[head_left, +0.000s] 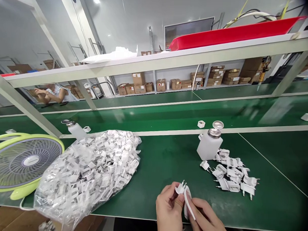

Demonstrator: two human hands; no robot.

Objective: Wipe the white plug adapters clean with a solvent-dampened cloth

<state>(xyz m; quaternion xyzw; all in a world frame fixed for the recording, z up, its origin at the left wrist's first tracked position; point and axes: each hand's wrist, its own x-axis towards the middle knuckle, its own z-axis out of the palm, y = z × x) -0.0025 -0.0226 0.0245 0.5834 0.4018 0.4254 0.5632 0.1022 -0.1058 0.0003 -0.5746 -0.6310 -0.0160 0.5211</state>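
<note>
White plug adapter [181,189] pinched in left hand [169,210] fingertips, above near edge of green worktop [167,163]. Prongs point up and away from person; long axis roughly upright, tilted slightly right. Right hand [206,220] just beside, fingers closed on white cloth [188,204] that touches adapter's lower right side. Loose adapter pile [230,175] lies right of hands, nearer right hand; clear bag of adapters [91,170] lies left.

Green-topped bench [167,163] with white dividing lines; pale overhead shelf [155,63] on slanted metal posts (a red tray [232,32] on top); cardboard boxes [185,83] stacked along the far white wall [137,24]; recessed ceiling light [96,1].
</note>
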